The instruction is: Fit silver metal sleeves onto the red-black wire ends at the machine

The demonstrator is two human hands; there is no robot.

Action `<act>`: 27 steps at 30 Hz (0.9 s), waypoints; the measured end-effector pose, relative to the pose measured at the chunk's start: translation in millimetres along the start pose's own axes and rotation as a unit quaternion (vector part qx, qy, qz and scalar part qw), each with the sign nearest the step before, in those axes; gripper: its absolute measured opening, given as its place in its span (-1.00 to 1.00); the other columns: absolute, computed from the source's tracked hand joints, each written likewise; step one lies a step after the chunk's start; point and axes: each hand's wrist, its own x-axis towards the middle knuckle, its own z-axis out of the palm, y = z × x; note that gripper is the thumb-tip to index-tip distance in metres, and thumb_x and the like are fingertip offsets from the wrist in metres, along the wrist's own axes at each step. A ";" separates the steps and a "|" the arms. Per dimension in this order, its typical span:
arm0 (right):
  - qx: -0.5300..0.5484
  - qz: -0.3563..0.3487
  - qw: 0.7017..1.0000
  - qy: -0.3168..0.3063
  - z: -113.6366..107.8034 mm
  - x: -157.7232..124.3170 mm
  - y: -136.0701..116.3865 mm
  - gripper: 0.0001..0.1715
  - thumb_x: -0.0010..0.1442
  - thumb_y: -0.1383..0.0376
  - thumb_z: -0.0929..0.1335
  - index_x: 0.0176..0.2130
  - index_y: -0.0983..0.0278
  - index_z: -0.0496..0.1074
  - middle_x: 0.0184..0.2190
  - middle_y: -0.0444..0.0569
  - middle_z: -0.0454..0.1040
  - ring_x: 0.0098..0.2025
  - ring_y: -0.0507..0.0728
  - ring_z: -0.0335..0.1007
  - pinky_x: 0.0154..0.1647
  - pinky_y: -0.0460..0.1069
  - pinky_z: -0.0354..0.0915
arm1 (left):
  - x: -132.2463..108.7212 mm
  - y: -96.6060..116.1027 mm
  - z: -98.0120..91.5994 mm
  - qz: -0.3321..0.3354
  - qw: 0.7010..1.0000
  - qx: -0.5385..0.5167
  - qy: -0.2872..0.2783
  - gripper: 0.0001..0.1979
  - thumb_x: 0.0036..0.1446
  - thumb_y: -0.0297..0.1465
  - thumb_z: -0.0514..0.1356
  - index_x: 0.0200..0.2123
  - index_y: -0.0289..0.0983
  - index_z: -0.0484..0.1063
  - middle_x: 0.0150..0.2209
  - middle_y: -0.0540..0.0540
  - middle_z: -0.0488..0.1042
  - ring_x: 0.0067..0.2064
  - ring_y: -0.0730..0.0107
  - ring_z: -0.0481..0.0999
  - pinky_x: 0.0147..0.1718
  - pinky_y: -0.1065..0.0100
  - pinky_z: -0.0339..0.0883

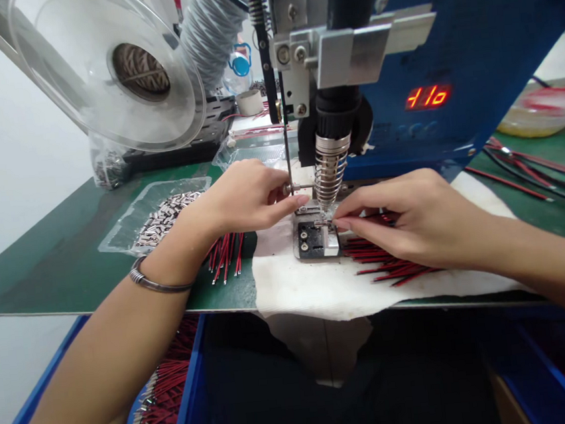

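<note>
My right hand (403,217) is at the small metal fixture (318,240), thumb and index finger pinched at its right side. A bit of red-and-black wire (387,217) shows between its fingers; the pinched end is too small to make out. Just above the fixture stands a soldering iron (331,160) with a spring round its tip. To the left, my left hand (253,195) hovers with the thumb stretched toward the fixture and a gap to the index finger, beside a thin metal feed nozzle (303,186). Its other fingers are hidden.
A clear tray (115,238) of small metal connectors (168,216) stands left. Red-and-black wires (225,254) lie under my left wrist, and more wires (392,268) lie on the white cloth (310,296). A blue machine (445,36) and a clear fume hood (74,72) stand behind.
</note>
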 end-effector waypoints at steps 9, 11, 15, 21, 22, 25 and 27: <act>-0.004 -0.005 1.000 -0.004 0.7 -0.6 1.1 -0.81 0.36 0.34 0.39 -0.17 0.19 0.65 -0.36 -0.08 0.69 -0.46 0.10 0.55 -0.39 -0.01 0.36 | -0.2 -2.0 2.3 0.000 1.000 0.001 -0.001 -0.53 0.25 0.00 0.06 -0.57 -0.15 0.09 -0.64 0.07 0.09 -0.58 0.43 0.05 -0.47 0.23 -0.05; -0.008 -0.008 1.000 -0.004 1.5 -0.3 1.4 -0.82 0.36 0.35 0.39 -0.17 0.19 0.65 -0.37 -0.08 0.69 -0.46 0.10 0.54 -0.41 -0.01 0.34 | -0.1 -2.1 2.4 0.000 1.000 0.002 -0.001 -0.53 0.25 0.00 0.06 -0.57 -0.15 0.09 -0.64 0.07 0.07 -0.58 0.43 0.04 -0.47 0.23 -0.06; -0.014 -0.030 0.999 0.006 1.9 0.3 1.8 -0.85 0.36 0.36 0.41 -0.17 0.24 0.64 -0.39 -0.07 0.68 -0.48 0.08 0.53 -0.43 -0.02 0.32 | -0.1 -2.7 2.3 0.012 1.000 0.003 0.007 -0.52 0.26 -0.01 0.07 -0.58 -0.16 0.11 -0.65 0.07 0.09 -0.59 0.44 0.05 -0.49 0.24 -0.05; -0.011 -0.014 1.000 -0.004 0.4 -0.3 0.0 -0.81 0.36 0.34 0.38 -0.18 0.21 0.65 -0.38 -0.07 0.69 -0.47 0.11 0.53 -0.36 -0.01 0.39 | -0.4 -3.5 2.7 0.017 1.000 0.006 0.010 -0.51 0.27 0.00 0.07 -0.58 -0.16 0.10 -0.65 0.07 0.07 -0.59 0.45 0.05 -0.49 0.24 -0.06; -0.010 -0.009 1.000 -0.005 0.4 -0.5 0.0 -0.81 0.36 0.34 0.38 -0.18 0.19 0.65 -0.37 -0.08 0.69 -0.47 0.11 0.54 -0.35 0.00 0.40 | -0.3 -3.4 2.8 0.017 1.000 0.006 0.009 -0.50 0.27 0.01 0.06 -0.58 -0.16 0.10 -0.65 0.08 0.06 -0.59 0.45 0.04 -0.49 0.24 -0.06; -0.009 -0.005 1.000 -0.006 1.1 -0.9 1.3 -0.81 0.36 0.32 0.38 -0.17 0.16 0.65 -0.35 -0.08 0.70 -0.46 0.13 0.55 -0.34 0.01 0.42 | -0.1 -3.0 3.4 0.015 1.000 0.008 0.011 -0.51 0.25 0.01 0.06 -0.58 -0.16 0.10 -0.65 0.08 0.05 -0.59 0.45 0.02 -0.50 0.25 -0.07; -0.012 -0.016 1.000 -0.002 1.4 -1.0 2.6 -0.81 0.36 0.33 0.38 -0.16 0.18 0.65 -0.35 -0.07 0.71 -0.46 0.11 0.55 -0.36 -0.01 0.41 | 0.0 -3.1 4.0 0.014 1.000 0.009 0.014 -0.52 0.25 0.01 0.07 -0.58 -0.16 0.10 -0.65 0.08 0.05 -0.59 0.45 0.03 -0.50 0.25 -0.07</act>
